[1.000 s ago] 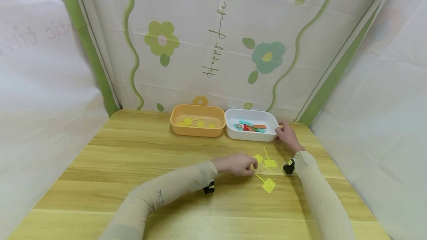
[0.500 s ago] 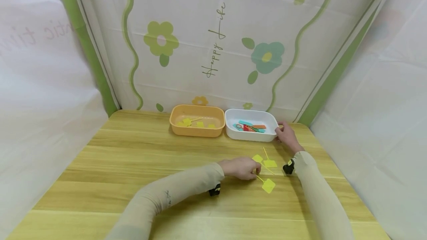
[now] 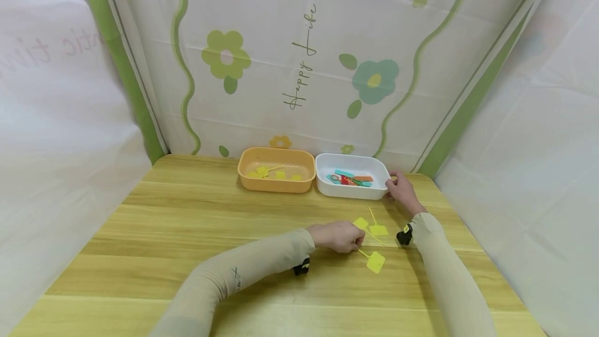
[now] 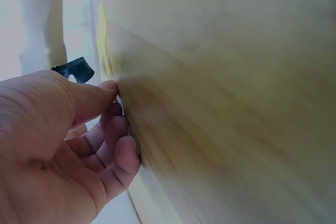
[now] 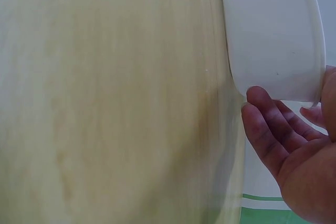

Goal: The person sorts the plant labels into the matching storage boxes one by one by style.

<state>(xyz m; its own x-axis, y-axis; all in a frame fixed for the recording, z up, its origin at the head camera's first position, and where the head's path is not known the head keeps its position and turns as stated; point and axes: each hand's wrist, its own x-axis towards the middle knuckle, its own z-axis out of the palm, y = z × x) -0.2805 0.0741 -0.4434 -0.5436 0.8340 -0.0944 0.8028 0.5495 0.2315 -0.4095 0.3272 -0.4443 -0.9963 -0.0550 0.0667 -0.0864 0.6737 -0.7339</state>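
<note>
In the head view my left hand [image 3: 339,236] is low over the table, thumb and forefinger pinching the thin stem of a yellow label cable tie [image 3: 376,262]. The left wrist view shows that pinch close to the wood, the yellow tag [image 4: 102,35] beyond the fingertips. Two more yellow label ties, a rear one [image 3: 378,230] and one partly behind the hand [image 3: 361,223], lie just past it. My right hand [image 3: 401,191] holds the right end of a white bin [image 3: 353,191], with thumb at the rim and fingers against the outer wall.
An orange bin [image 3: 276,185] with several yellow label ties stands left of the white bin. Inside the white one are blue, orange and red flat pieces [image 3: 347,179]. A printed curtain [image 3: 299,66] hangs behind the wooden table [image 3: 187,233].
My left hand has moved slightly right and taken the stem of the nearest yellow label tie, whose tag has shifted a little. The right hand stays at the white bin.
</note>
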